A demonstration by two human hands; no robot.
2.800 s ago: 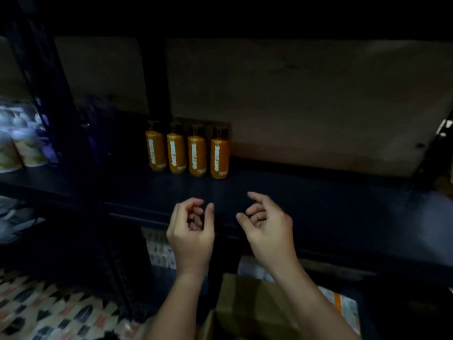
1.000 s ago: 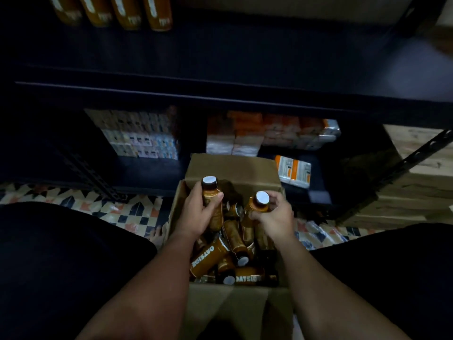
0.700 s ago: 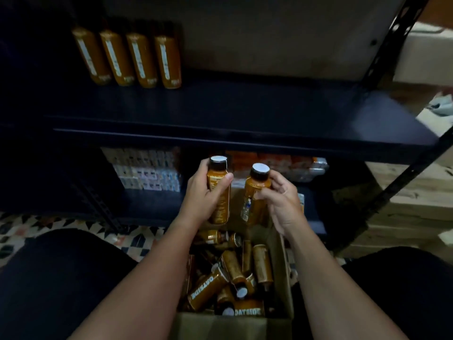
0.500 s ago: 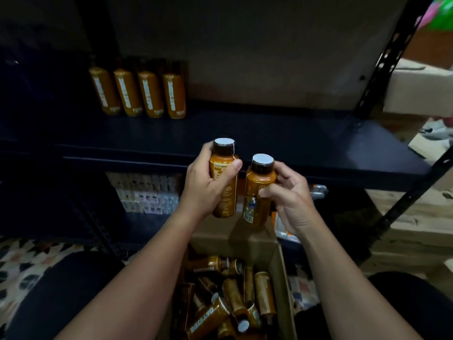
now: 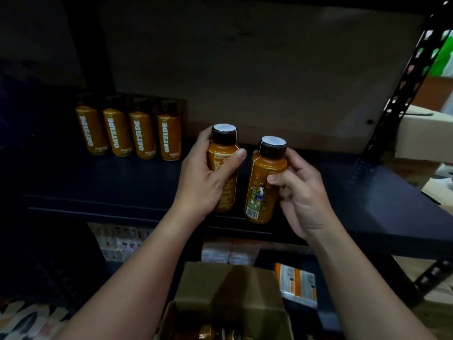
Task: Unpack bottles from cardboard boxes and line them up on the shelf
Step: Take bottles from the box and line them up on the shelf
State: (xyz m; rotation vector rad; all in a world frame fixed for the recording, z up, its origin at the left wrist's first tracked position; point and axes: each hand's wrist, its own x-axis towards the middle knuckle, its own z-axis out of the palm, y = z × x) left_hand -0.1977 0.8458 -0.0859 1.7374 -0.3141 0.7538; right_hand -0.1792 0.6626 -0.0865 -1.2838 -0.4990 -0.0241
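Observation:
My left hand (image 5: 201, 177) grips an orange bottle (image 5: 224, 153) with a dark cap, upright, above the front of the dark shelf (image 5: 110, 182). My right hand (image 5: 301, 192) holds a second orange bottle (image 5: 263, 182) beside it, its barcode facing me. Several orange bottles (image 5: 128, 131) stand in a row at the back left of the shelf, labels forward. The open cardboard box (image 5: 230, 290) sits below my arms, with a few bottles showing at its bottom edge.
A black perforated upright (image 5: 402, 94) bounds the shelf on the right, with a cardboard box (image 5: 426, 133) beyond it. Packaged goods (image 5: 117, 241) fill the lower shelf, and an orange-and-white pack (image 5: 296, 283) lies beside the box. Patterned floor tiles (image 5: 24, 317) show at lower left.
Both hands took a bottle out of the box and lifted them up to the level of the shelf. The view rose from the box to the shelf.

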